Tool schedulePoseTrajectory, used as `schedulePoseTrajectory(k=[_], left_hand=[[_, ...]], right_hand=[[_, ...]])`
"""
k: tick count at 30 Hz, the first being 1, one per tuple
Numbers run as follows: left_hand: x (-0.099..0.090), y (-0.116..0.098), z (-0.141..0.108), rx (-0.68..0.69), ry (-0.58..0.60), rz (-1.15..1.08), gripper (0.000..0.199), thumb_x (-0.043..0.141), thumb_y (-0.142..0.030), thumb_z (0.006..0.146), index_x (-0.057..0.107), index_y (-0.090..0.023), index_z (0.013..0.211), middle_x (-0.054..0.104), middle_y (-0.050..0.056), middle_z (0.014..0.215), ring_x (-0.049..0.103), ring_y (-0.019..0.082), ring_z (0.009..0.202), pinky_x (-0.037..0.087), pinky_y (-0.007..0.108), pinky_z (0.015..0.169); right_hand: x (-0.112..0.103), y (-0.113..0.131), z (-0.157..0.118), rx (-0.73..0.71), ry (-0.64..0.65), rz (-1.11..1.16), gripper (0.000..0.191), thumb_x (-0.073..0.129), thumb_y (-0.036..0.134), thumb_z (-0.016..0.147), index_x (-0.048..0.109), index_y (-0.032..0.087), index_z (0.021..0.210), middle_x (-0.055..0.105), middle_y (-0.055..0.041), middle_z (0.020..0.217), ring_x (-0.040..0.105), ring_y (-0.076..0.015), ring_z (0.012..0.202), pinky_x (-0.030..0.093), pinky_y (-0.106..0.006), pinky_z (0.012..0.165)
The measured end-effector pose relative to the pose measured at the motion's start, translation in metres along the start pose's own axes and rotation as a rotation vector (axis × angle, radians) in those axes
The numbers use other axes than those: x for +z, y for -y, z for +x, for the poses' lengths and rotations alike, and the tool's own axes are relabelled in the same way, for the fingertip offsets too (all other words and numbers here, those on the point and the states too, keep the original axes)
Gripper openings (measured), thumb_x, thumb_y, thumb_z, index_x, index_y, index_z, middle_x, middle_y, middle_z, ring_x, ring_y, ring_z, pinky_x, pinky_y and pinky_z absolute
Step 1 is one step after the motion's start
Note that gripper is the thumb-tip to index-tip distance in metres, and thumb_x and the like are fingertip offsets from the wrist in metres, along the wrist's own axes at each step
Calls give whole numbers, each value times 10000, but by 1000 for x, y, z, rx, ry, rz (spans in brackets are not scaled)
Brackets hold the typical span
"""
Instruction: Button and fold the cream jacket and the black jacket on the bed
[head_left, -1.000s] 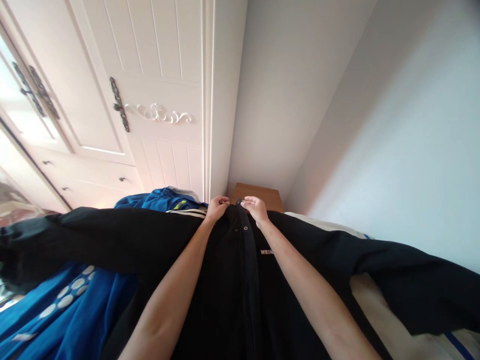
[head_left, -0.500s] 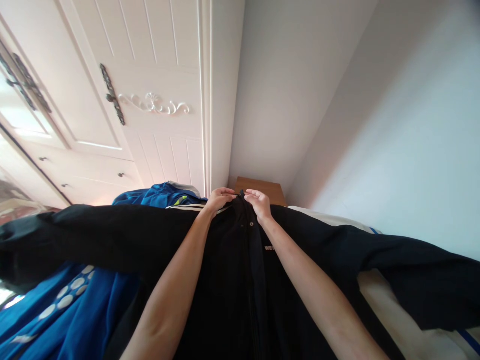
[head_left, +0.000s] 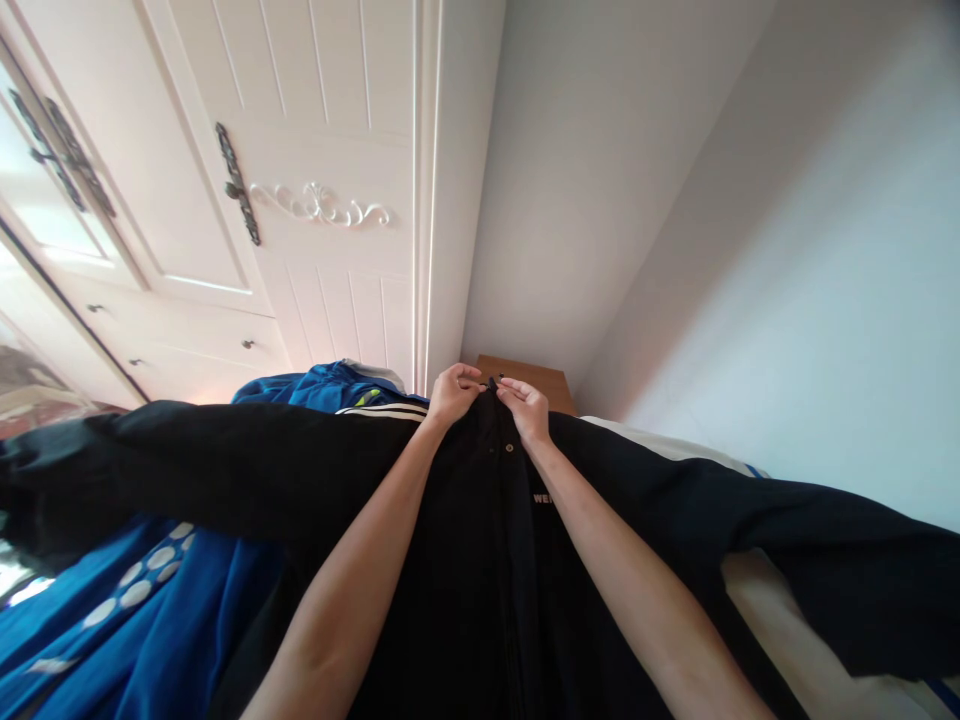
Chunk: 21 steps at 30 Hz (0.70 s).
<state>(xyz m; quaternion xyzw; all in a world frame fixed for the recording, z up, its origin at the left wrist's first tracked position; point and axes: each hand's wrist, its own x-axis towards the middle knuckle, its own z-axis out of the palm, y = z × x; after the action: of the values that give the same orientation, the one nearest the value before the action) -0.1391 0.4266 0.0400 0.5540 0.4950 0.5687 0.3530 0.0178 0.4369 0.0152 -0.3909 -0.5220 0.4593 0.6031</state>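
A black jacket (head_left: 457, 560) lies spread out in front of me, its sleeves stretched to both sides. Light lettering shows on its chest, partly covered by my right forearm, and a snap button sits below the collar. My left hand (head_left: 455, 393) pinches the left side of the jacket's collar at the top of the front opening. Opposite it, my right hand (head_left: 526, 405) grips the collar's right side between thumb and fingers. The two hands are close together, with a small dark bit of the collar standing up between them.
Blue clothing with white dots (head_left: 142, 590) lies under the jacket at the left, and more blue fabric (head_left: 300, 385) is bunched behind. Cream fabric (head_left: 795, 640) shows at the right. Beyond stand a white wardrobe (head_left: 337, 150), a brown wooden piece (head_left: 536, 378) and a pale wall (head_left: 825, 250).
The view has shifted slightly, so everything appears a little further right. Both hands stay at the collar, with small finger movements.
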Motion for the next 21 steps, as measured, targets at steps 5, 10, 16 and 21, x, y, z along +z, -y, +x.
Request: schedulePoseTrajectory(k=[5,10,16,21], left_hand=[[0,2,2,55,-24,163,232,603,-57,691,627,-197,875,736,7,757,732,184,786,542,279,785],[1,1,1,73,-47,210,207,604,-70,688,607,-220,832,730,-1,743,727,191,799,520,264,742],[6,-2,0,41,-104,149,173,691,-131,640,576,-218,736,687,2,683,677,196,700,477,273,663],[8,2,-1,-33,-90,3,212,723,-161,600,580,-209,749,666,-8,678,635,167,659,457,254,637]], right_hand=[[3,1,-3,7,-4,26,397,792,342,639,708,167,986,780,-84,967,725,-251,984,535,-407,977],[5,2,-5,-12,-26,-18,399,781,362,654,705,169,995,778,-87,982,721,-254,996,536,-407,973],[5,6,-10,-115,-15,-118,337,738,368,721,699,175,994,771,-95,1007,719,-247,993,536,-399,970],[6,8,-14,-185,-37,-223,290,704,370,760,699,183,981,764,-90,1013,716,-243,988,543,-375,941]])
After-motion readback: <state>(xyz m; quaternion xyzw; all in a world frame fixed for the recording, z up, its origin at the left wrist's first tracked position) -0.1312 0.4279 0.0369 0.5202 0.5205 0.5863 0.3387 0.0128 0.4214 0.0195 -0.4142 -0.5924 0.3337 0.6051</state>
